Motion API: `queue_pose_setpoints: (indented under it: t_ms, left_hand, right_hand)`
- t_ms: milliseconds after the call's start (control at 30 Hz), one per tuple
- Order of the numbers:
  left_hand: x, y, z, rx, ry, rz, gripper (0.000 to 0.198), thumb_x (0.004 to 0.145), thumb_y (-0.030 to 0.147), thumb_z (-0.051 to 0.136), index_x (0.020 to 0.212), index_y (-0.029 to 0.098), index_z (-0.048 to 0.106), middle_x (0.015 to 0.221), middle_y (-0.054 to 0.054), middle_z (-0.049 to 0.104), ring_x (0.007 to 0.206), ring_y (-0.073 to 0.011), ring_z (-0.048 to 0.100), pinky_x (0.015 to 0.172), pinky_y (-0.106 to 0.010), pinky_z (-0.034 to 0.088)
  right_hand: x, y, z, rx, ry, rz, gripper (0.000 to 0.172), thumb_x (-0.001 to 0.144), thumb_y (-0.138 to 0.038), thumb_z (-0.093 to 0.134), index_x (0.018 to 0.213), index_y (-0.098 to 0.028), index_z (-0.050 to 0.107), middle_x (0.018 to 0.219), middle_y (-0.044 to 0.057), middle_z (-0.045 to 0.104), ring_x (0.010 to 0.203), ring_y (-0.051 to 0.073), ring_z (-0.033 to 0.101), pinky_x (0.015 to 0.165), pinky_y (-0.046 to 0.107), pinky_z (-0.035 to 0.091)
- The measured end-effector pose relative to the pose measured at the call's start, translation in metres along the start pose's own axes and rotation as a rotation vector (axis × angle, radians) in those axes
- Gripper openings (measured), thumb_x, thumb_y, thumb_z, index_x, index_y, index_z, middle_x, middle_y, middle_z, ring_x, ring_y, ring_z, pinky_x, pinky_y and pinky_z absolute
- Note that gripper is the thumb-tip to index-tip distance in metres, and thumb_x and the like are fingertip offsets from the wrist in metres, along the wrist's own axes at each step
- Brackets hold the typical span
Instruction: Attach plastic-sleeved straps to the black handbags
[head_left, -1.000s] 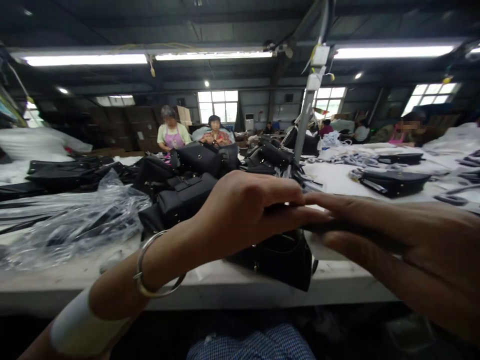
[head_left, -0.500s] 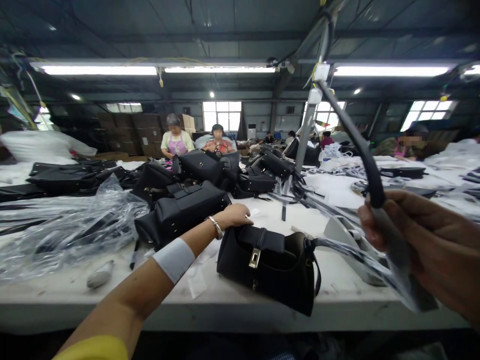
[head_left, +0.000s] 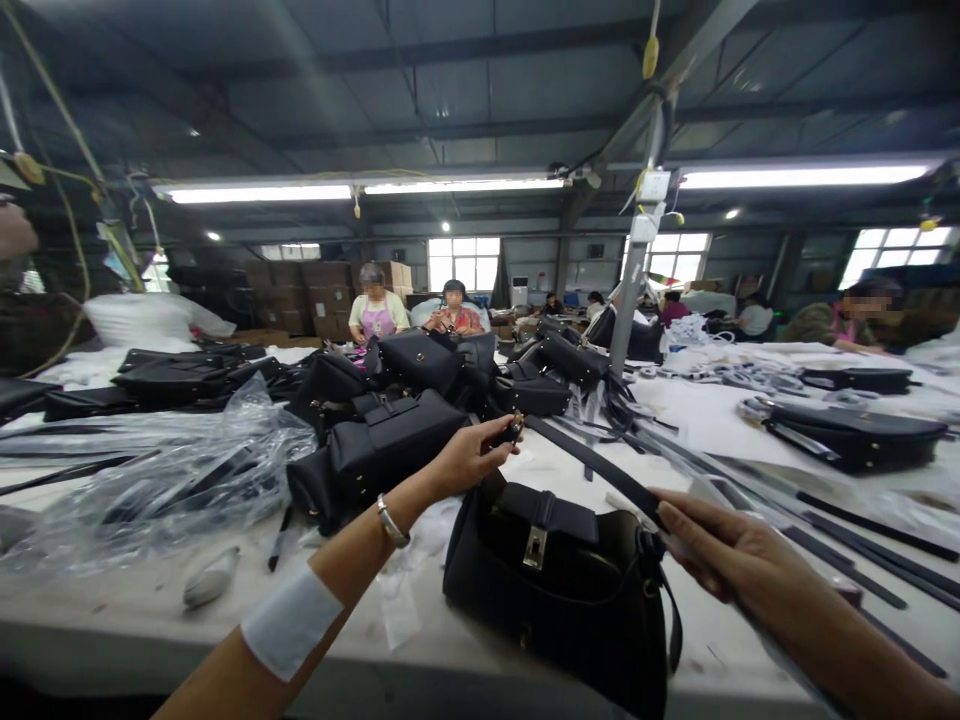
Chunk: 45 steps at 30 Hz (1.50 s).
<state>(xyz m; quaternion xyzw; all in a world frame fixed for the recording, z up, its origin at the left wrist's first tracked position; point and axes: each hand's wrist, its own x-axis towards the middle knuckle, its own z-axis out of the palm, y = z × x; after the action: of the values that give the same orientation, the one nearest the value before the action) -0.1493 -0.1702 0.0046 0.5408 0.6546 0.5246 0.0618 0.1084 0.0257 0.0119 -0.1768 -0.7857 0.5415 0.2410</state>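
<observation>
A black handbag with a gold turn-lock clasp stands at the table's front edge, its top partly open. Above its left side, my left hand pinches a small shiny metal fitting; its exact kind is hard to make out. My right hand is closed on a black strap, thumb on top. The strap stretches from there across the bag's back to beside the fitting. Whether the strap passes through the fitting cannot be seen. Clear plastic wrap hangs from below my right hand.
Several black bags are piled beyond my left hand. Crumpled clear plastic covers the table at left, near a pale rounded object. Loose black straps and another bag lie at right. A metal post rises mid-table. Co-workers sit across.
My right hand has come down and left with the strap, whose free end now reaches my left hand. The left hand has lifted slightly, and a metal fitting now shows in its fingers.
</observation>
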Motion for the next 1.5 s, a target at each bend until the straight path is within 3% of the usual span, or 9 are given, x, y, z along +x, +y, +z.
queue_pose_setpoints:
  t_ms: [200,433,667,933,1100,1200,1333,1400,1500]
  left_hand:
    - [-0.010,-0.002,0.005,-0.349,0.128,-0.048,0.064,0.089,0.034,0.063,0.148,0.022,0.042,0.118,-0.012,0.067,0.088,-0.0170,0.067,0.086,-0.032,0.051]
    - [-0.007,0.003,0.014,-0.489,0.325,-0.139,0.050,0.069,0.027,0.086,0.114,0.015,0.067,0.109,-0.010,0.071,0.091,-0.0180,0.066,0.088,-0.030,0.049]
    - [-0.006,0.007,-0.003,-0.523,0.308,-0.183,0.038,0.076,0.045,0.079,0.093,0.013,0.067,0.088,-0.006,0.069,0.078,-0.0146,0.064,0.077,-0.027,0.050]
    - [-0.008,-0.001,-0.011,-0.581,0.271,-0.171,0.051,0.078,0.046,0.077,0.117,0.016,0.066,0.081,0.002,0.059,0.067,-0.0068,0.054,0.080,-0.025,0.047]
    - [-0.007,0.001,-0.002,-0.614,0.257,-0.133,0.039,0.088,0.050,0.066,0.110,0.019,0.063,0.114,-0.010,0.068,0.097,-0.0187,0.066,0.095,-0.036,0.045]
    - [-0.006,0.005,0.007,-0.615,0.192,-0.096,0.034,0.090,0.051,0.062,0.109,0.023,0.063,0.141,-0.012,0.057,0.127,-0.0269,0.055,0.108,-0.043,0.035]
    - [-0.008,0.014,0.022,-0.529,0.167,-0.063,0.036,0.089,0.052,0.063,0.113,0.025,0.066,0.146,-0.010,0.053,0.139,-0.0285,0.042,0.113,-0.044,0.030]
    - [-0.010,0.019,0.028,-0.504,0.154,-0.081,0.045,0.087,0.053,0.065,0.120,0.024,0.066,0.139,-0.011,0.059,0.135,-0.0299,0.047,0.111,-0.043,0.034]
    - [-0.012,0.024,0.032,-0.512,0.125,-0.128,0.052,0.084,0.052,0.069,0.126,0.022,0.064,0.120,-0.011,0.069,0.117,-0.0303,0.061,0.100,-0.041,0.045]
  right_hand:
    - [0.005,0.021,0.014,0.078,-0.123,0.106,0.063,0.072,-0.062,0.072,0.110,-0.013,0.073,0.052,-0.001,0.053,0.042,0.008,0.040,0.040,0.020,0.030]
    - [0.000,0.015,0.018,0.071,-0.090,0.107,0.065,0.072,-0.065,0.071,0.111,-0.012,0.072,0.059,0.002,0.060,0.046,0.010,0.044,0.043,0.022,0.035]
    - [-0.002,0.008,0.018,0.070,-0.122,0.151,0.066,0.070,-0.066,0.071,0.111,-0.014,0.070,0.059,0.000,0.059,0.048,0.011,0.046,0.046,0.024,0.035]
    - [-0.002,0.013,0.016,0.057,-0.149,0.072,0.047,0.079,-0.063,0.066,0.085,-0.017,0.069,0.060,-0.001,0.054,0.050,0.010,0.040,0.046,0.022,0.036]
    - [0.004,0.004,0.020,0.228,-0.181,0.108,0.044,0.087,-0.059,0.060,0.079,-0.016,0.066,0.055,-0.003,0.050,0.049,0.008,0.038,0.045,0.018,0.035]
    - [0.014,-0.014,0.034,0.348,-0.274,0.166,0.040,0.090,-0.055,0.059,0.096,-0.017,0.069,0.058,-0.002,0.057,0.046,0.008,0.042,0.042,0.017,0.036]
    - [0.035,-0.034,0.067,0.540,-0.384,0.197,0.024,0.089,-0.039,0.067,0.098,-0.018,0.069,0.097,0.007,0.073,0.074,0.014,0.068,0.068,0.022,0.057]
    - [0.046,-0.037,0.083,0.647,-0.448,0.188,0.019,0.089,-0.034,0.068,0.097,-0.017,0.069,0.104,0.009,0.073,0.091,0.018,0.071,0.087,0.029,0.057]
    - [0.058,-0.038,0.097,0.758,-0.482,0.158,0.015,0.091,-0.028,0.065,0.098,-0.015,0.069,0.100,0.009,0.075,0.096,0.018,0.072,0.099,0.033,0.052]
